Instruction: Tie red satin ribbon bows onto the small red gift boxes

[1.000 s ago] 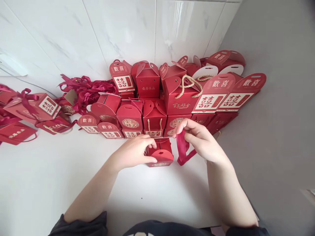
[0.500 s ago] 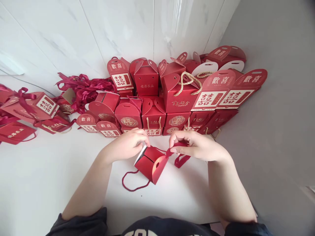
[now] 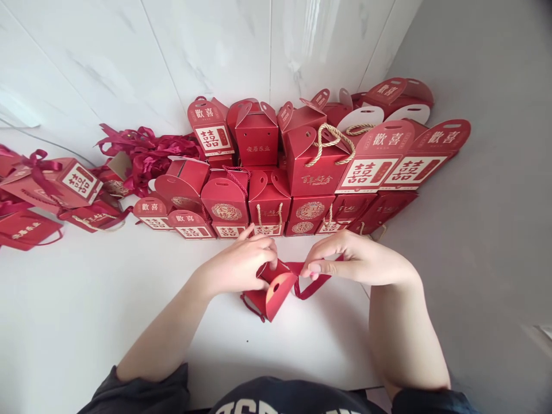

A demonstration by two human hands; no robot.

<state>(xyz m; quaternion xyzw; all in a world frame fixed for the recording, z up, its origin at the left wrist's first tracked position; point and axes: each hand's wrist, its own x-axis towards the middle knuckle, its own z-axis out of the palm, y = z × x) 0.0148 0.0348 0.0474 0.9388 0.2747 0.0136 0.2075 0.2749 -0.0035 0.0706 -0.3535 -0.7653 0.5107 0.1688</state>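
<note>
A small red gift box (image 3: 282, 292) lies tilted on the white tabletop, its rounded flap with a round hole facing me. My left hand (image 3: 244, 261) is closed over the box's left side, fingers and thumb pressed on it and covering much of it. A dark red cord handle (image 3: 253, 307) hangs at the box's lower left. To the right, my right hand (image 3: 356, 259) pinches a red satin ribbon (image 3: 317, 286), which runs to the tip of the flap and loops below my fingers.
Stacked red gift boxes (image 3: 225, 204) line the back against the marbled wall (image 3: 215, 52). Some carry gold rope handles (image 3: 332, 138). A heap of loose ribbons (image 3: 149, 152) lies back left, beside ribbon-tied boxes (image 3: 47, 184). A grey wall (image 3: 483, 230) bounds the right side.
My left hand has moved right and down onto the box, covering its left edge. The cord handle has drawn in closer to the box. My right hand has shifted slightly right with the ribbon.
</note>
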